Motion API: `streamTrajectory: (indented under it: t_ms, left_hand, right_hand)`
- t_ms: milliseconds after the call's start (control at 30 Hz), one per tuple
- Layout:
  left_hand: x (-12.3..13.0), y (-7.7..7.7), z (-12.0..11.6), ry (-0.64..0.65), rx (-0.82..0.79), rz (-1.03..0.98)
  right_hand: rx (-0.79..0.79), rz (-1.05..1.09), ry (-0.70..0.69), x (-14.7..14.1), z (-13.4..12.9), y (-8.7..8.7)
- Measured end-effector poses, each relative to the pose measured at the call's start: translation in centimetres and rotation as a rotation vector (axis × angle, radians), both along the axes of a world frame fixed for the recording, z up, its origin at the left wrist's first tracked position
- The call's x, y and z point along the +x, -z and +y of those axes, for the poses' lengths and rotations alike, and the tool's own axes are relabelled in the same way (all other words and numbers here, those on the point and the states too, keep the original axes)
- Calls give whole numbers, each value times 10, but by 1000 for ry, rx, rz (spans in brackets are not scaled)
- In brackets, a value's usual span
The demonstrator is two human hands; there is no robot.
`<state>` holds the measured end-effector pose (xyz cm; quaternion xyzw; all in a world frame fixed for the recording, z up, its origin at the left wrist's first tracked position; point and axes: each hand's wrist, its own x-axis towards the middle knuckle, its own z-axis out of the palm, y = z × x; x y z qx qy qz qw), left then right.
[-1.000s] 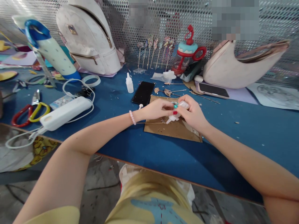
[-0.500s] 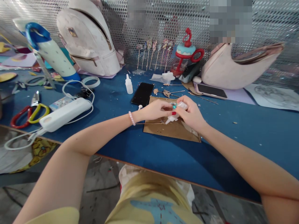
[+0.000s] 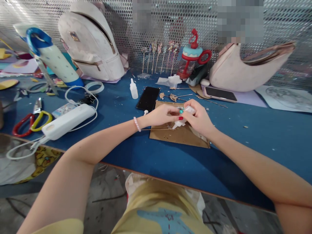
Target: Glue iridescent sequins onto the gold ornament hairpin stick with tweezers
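Note:
A white squeeze glue bottle (image 3: 189, 111) is gripped in my right hand (image 3: 201, 119), its nozzle tilted down and to the left. My left hand (image 3: 162, 115) has its fingers closed at the bottle's left side, with the red-nailed fingertip against it. The nozzle tip is close to a metal hairpin's ornament (image 3: 170, 127); whether they touch I cannot tell. That hairpin's thin stick runs left under my wrist. Beneath both hands lies a piece of brown cardboard (image 3: 180, 139), partly covered by them.
Behind the hands are a black phone (image 3: 148, 98), a second white bottle (image 3: 134, 89) and several metal hairpins (image 3: 173, 97). Scissors (image 3: 36, 120) and a white corded device (image 3: 69, 122) lie left. A backpack (image 3: 92, 48), red-handled cup (image 3: 192, 53) and handbag (image 3: 243, 76) stand along the mesh wall.
Both hands and the glue bottle keep almost the same position over the cardboard. Only a slight shift of the whole view shows.

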<state>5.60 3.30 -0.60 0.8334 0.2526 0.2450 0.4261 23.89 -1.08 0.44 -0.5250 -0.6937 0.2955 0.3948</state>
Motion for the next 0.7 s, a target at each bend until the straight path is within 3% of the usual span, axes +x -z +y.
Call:
streamTrajectory:
  t_ms: [700]
  left_hand:
    - [1, -1, -1, 8, 10, -6]
  right_hand:
    - [-27, 19, -18, 1, -1, -1]
